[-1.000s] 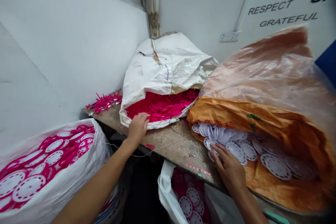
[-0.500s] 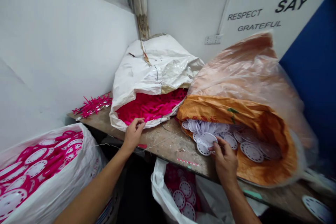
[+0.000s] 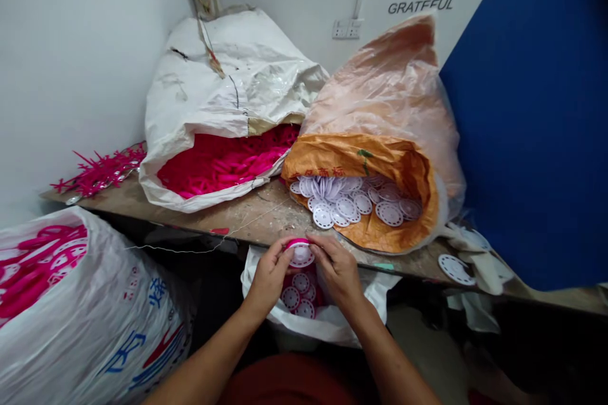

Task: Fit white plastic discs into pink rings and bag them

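Between my two hands is a white plastic disc [image 3: 303,257] with slots around its rim. A pink plastic piece [image 3: 298,242] shows along the disc's far edge, against it. My left hand [image 3: 272,274] grips the left side with thumb and fingers, and my right hand [image 3: 338,267] grips the right side. Just below them gapes a white sack [image 3: 323,324] holding pink-and-white discs [image 3: 291,298]. Loose white discs [image 3: 349,207] lie in the mouth of an orange-lined bag [image 3: 415,237] beyond my right hand.
A white sack [image 3: 228,95] of pink pieces [image 3: 223,164] lies on the worn table [image 3: 256,218]. At the left stands another full sack [image 3: 109,310]. Pink spiky pieces [image 3: 102,174] sit by the wall. A loose disc [image 3: 456,269] lies at the table's right.
My hands have come together over the lower sack, from the pink pieces and the white discs. They now hold a disc and a pink piece together. The view has shifted right and down.
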`<act>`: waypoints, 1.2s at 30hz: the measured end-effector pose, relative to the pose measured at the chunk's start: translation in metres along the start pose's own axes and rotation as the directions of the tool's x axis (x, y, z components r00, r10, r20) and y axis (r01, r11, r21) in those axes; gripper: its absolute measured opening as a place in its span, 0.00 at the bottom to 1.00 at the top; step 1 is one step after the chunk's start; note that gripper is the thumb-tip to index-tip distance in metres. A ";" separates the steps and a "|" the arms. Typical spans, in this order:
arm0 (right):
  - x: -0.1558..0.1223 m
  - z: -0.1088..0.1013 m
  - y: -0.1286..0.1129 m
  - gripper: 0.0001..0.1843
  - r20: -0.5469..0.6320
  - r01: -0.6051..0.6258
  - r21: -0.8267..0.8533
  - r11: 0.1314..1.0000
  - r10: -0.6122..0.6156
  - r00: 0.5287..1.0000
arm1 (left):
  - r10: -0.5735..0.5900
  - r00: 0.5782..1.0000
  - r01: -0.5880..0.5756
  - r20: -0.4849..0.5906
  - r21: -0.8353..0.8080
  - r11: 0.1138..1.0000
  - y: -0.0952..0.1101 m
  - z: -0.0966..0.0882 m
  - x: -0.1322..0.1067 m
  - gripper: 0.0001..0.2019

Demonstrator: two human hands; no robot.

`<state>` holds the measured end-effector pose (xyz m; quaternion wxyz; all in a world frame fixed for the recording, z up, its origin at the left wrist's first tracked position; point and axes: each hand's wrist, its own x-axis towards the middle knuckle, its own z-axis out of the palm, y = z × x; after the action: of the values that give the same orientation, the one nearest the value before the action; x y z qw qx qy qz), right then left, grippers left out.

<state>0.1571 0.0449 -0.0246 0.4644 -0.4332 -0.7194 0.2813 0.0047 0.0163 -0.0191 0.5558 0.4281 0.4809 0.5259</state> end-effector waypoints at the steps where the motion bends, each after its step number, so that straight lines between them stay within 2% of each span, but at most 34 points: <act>1: 0.000 0.000 0.000 0.13 0.037 -0.011 0.007 1.000 0.011 0.999 | 0.036 0.999 -0.036 0.004 0.067 0.997 0.000 -0.001 0.000 0.15; 5: -0.001 0.002 -0.001 0.11 0.071 -0.117 -0.006 0.993 0.117 0.991 | 0.097 0.995 -0.094 -0.002 0.241 0.966 0.000 -0.004 -0.001 0.14; 8: -0.004 0.002 0.003 0.11 0.087 -0.273 0.130 0.953 0.263 0.961 | 0.008 0.999 -0.014 0.033 0.159 0.987 -0.003 -0.002 -0.003 0.18; 10: -0.005 0.001 0.006 0.11 0.135 -0.365 0.280 0.888 0.340 0.931 | -0.076 0.994 0.069 0.077 0.085 0.994 -0.007 -0.002 -0.006 0.22; 13: -0.007 0.000 0.008 0.12 0.219 -0.407 0.382 0.830 0.346 0.912 | -0.123 0.988 0.119 0.095 0.045 0.992 -0.013 -0.002 -0.010 0.23; 15: -0.007 0.000 0.009 0.11 0.231 -0.396 0.335 0.855 0.333 0.914 | -0.116 0.989 0.113 0.087 0.044 0.993 -0.015 -0.001 -0.012 0.22; 19: -0.007 0.003 0.010 0.13 0.169 -0.392 0.198 0.898 0.363 0.917 | -0.130 0.989 0.128 0.067 0.042 0.991 -0.012 0.001 -0.013 0.21; 23: -0.016 0.005 0.009 0.14 0.206 -0.324 0.251 0.912 0.276 0.939 | -0.147 0.987 0.144 0.062 0.037 0.989 -0.008 0.002 -0.013 0.22; 27: -0.024 0.006 0.005 0.15 0.192 -0.292 0.274 0.916 0.246 0.950 | -0.136 0.991 0.133 0.020 0.107 0.985 -0.016 0.002 -0.013 0.21; 30: -0.017 -0.004 0.001 0.17 0.267 -0.275 0.189 0.943 0.220 0.938 | -0.172 0.981 0.157 0.086 0.154 0.976 -0.021 -0.001 -0.012 0.20; 32: -0.004 -0.020 0.004 0.16 0.288 -0.252 0.088 0.964 0.217 0.933 | -0.174 0.973 0.129 0.154 0.262 0.956 -0.017 -0.007 -0.014 0.19; 34: 0.015 -0.040 0.016 0.15 0.173 -0.229 -0.061 0.972 0.236 0.956 | -0.123 0.974 0.022 0.192 0.459 0.888 -0.007 -0.017 -0.014 0.19; 36: 0.037 -0.056 0.039 0.20 -0.030 -0.236 -0.239 0.942 0.236 0.971 | -0.019 0.981 -0.116 0.195 0.654 0.747 0.007 -0.032 -0.009 0.18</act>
<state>0.2151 0.0958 -0.0171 0.3718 -0.5695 -0.6909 0.2453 -0.0282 0.0071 -0.0166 0.3968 0.6575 0.5698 0.2924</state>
